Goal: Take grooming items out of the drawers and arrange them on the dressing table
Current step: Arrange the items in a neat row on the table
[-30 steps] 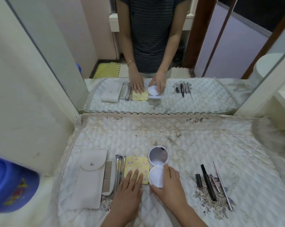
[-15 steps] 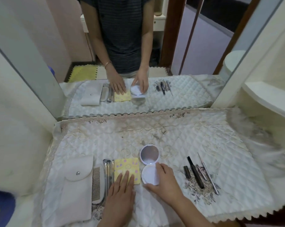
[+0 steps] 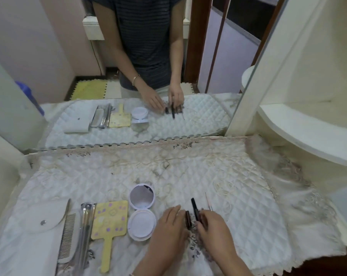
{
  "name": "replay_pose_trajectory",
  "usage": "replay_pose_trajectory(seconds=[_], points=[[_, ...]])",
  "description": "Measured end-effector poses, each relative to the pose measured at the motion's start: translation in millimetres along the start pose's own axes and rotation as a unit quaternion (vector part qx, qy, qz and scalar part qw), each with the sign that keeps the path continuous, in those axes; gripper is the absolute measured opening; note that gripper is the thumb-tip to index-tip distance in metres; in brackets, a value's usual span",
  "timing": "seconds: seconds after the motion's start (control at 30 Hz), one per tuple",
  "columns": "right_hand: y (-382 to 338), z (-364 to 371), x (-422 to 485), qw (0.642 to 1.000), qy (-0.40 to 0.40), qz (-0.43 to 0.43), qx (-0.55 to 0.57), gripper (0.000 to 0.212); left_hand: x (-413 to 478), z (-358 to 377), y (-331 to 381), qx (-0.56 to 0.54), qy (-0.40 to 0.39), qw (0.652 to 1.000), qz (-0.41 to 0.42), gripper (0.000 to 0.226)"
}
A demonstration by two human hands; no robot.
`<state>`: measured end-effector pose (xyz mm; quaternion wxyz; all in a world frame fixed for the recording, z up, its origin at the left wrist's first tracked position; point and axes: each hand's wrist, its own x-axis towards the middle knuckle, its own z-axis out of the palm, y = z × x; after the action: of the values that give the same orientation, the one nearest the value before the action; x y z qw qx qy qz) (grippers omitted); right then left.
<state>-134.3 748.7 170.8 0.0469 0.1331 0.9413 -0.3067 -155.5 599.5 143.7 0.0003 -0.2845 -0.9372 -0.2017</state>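
Note:
On the quilted dressing-table cover [image 3: 238, 206] lie a white pouch [image 3: 43, 218], a comb [image 3: 67, 238], metal tools [image 3: 86, 226], a yellow hand mirror [image 3: 110, 222] and an open white compact [image 3: 141, 212]. To their right are a short black tube [image 3: 188, 217], a long black pencil [image 3: 195, 207] and a thin pale stick [image 3: 208, 202]. My left hand [image 3: 168, 234] lies flat with straight fingers touching the short tube's left side. My right hand [image 3: 214, 230] has its fingers curled over the pencil's near end, hiding other small tools under it.
A large mirror [image 3: 128, 76] stands at the back of the table and reflects the items and a person's arms. A white curved shelf [image 3: 308, 132] juts out at the right. The cover's lace edge [image 3: 288, 267] hangs over the front right.
Both hands have left the yellow mirror and the compact and moved right to the black items. The view has shifted, so the yellow mirror's handle now shows.

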Motion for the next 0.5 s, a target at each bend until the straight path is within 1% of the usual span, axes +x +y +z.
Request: replay_pose_trajectory(seconds=[0.03, 0.13, 0.2, 0.27, 0.37, 0.47, 0.5], points=[[3, 0, 2, 1.000, -0.011, -0.015, -0.007, 0.012, 7, 5, 5, -0.005, -0.020, 1.000, -0.009, 0.048], [6, 0, 6, 0.997, -0.044, -0.048, -0.031, 0.017, 23, 8, 18, -0.004, -0.018, 1.000, -0.013, 0.044], [6, -1, 9, 0.996, -0.042, -0.062, -0.039, 0.018, 28, 8, 23, -0.015, -0.001, 1.000, -0.018, 0.038], [4, -3, 10, 0.997, -0.044, -0.054, -0.034, 0.016, 27, 12, 20, -0.012, 0.012, 0.999, -0.034, 0.037], [-2, -5, 12, 0.997, -0.067, -0.022, 0.013, 0.011, 18, 5, 10, 0.018, 0.026, 0.999, -0.042, 0.035], [-15, -2, 15, 0.994, -0.095, -0.007, 0.048, 0.014, 9, -12, -8, 0.036, -0.022, 0.996, -0.080, 0.061], [-19, 1, 15, 0.993, -0.099, -0.008, 0.059, 0.014, 6, -14, -16, 0.042, -0.025, 0.995, -0.087, 0.065]])
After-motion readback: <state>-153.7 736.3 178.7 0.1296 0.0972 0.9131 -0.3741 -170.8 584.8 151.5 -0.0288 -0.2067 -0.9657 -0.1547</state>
